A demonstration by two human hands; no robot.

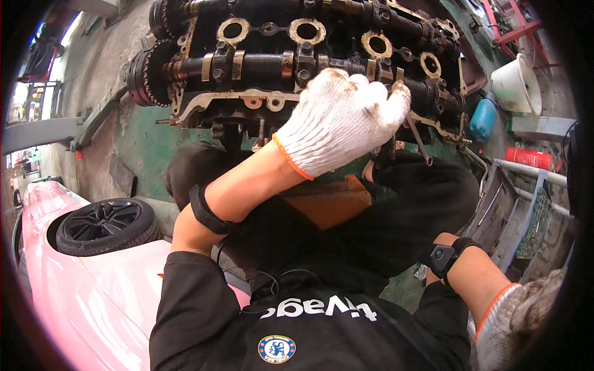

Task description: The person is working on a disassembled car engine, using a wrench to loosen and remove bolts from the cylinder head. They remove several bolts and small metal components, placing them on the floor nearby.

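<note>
Now, over at two o'clock, your containers: a white plastic bucket tips its mouth outward, and what sits inside it you can't tell from this angle. Just inward of it stands a bright blue plastic bottle, its contents unclear too. At three o'clock a red cylinder lies on its side, and just below it a long grey metal tray slants, what it holds too small to tell.

On to your left hand, in a white knitted glove with an orange cuff, at one o'clock: fingers curled together, thumb alongside, clamped on a slim grey metal rod that juts out toward four o'clock from it, hollow end showing. Those knuckles sit right over the near camshaft of the dark, oily engine head, which fills twelve o'clock.

And your right hand, gloved to match, is down at four o'clock, fingers lost in the dark rim; open or closed, you can't tell.
</note>
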